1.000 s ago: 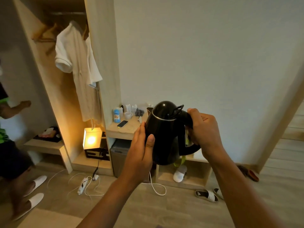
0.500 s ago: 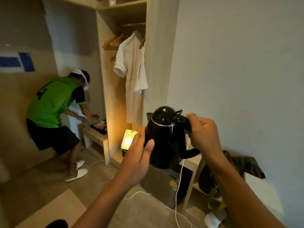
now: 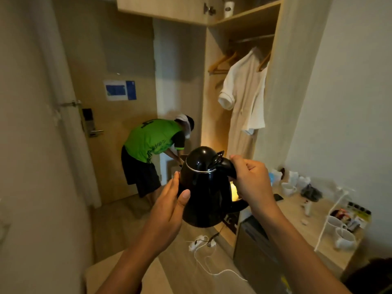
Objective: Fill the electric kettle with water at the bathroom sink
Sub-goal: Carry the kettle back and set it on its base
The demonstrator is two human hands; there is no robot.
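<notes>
A glossy black electric kettle [image 3: 203, 187] with its lid down is held upright in front of me at chest height. My right hand [image 3: 251, 179] is closed around its handle at the top right. My left hand [image 3: 169, 211] lies flat against the kettle's left side, thumb on the front, steadying it. No sink or tap is in view.
A person in a green shirt [image 3: 151, 143] bends over in the narrow entry ahead, beside the room door [image 3: 118, 115]. An open wardrobe with a white robe [image 3: 244, 102] stands to the right. A desk with mugs [image 3: 343, 236] is at right; a power strip and cable [image 3: 201, 244] lie on the floor.
My view has swung left from the desk and wardrobe toward the entry door and the bent-over person. Both hands keep the same hold on the kettle, which stays centred in front of me.
</notes>
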